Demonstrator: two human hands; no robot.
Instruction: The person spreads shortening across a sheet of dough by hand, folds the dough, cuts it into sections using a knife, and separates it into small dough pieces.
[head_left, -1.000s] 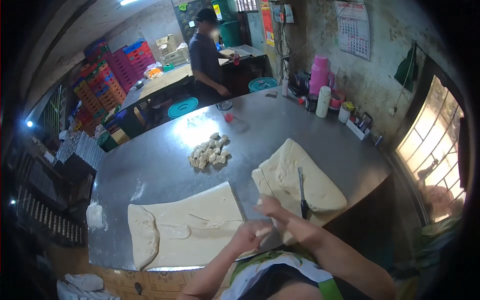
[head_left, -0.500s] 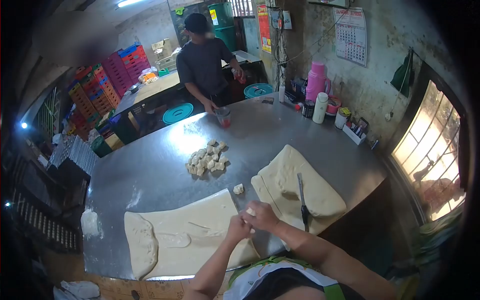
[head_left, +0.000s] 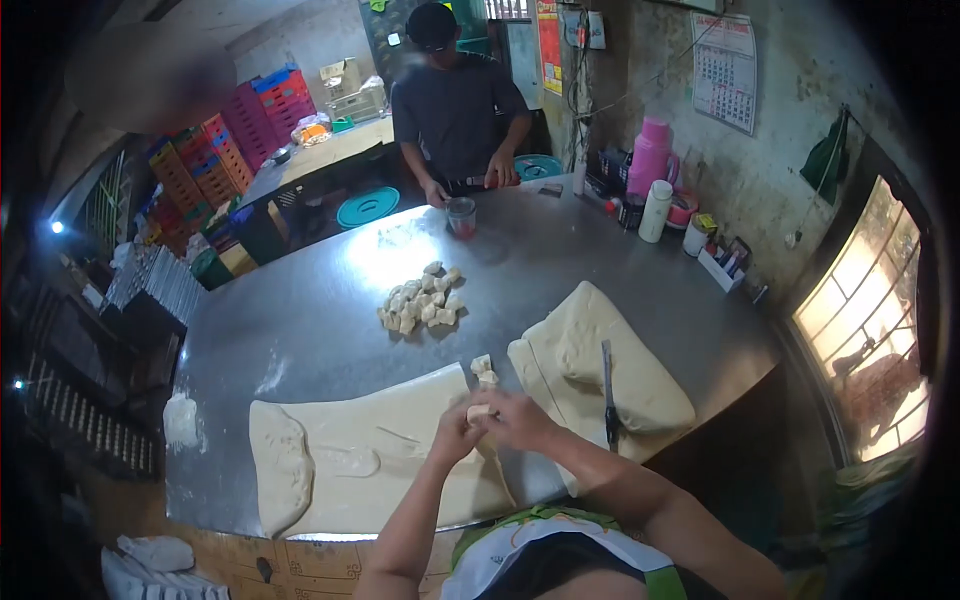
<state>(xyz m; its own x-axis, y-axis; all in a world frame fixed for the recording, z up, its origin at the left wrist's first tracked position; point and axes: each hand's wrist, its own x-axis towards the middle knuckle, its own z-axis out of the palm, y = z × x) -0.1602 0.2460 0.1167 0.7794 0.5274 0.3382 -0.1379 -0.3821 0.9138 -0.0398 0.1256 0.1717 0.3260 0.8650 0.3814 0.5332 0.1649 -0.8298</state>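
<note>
My left hand (head_left: 460, 432) and my right hand (head_left: 518, 420) meet over the right end of a flat dough sheet (head_left: 360, 462). Both are closed on a small dough piece (head_left: 481, 411) between them. Just beyond my fingers lie small dough lumps (head_left: 483, 366) on the metal table (head_left: 310, 335). To the right rests a thick dough slab (head_left: 590, 340) with a cut strip along its left side. A long dark-handled knife (head_left: 609, 390) lies on that slab. Farther back is a heap of dough pieces (head_left: 421, 300).
Across the table a person (head_left: 455, 110) stands with one hand at a clear cup (head_left: 461, 216). A pink thermos (head_left: 650, 158), a white bottle (head_left: 655, 210) and a small tray (head_left: 722, 268) line the right back edge. Flour (head_left: 182, 422) marks the left edge.
My hands have moved together over the sheet's edge. Dough lumps now lie in the gap beyond them. The other person has turned toward the table and brought a hand to the cup.
</note>
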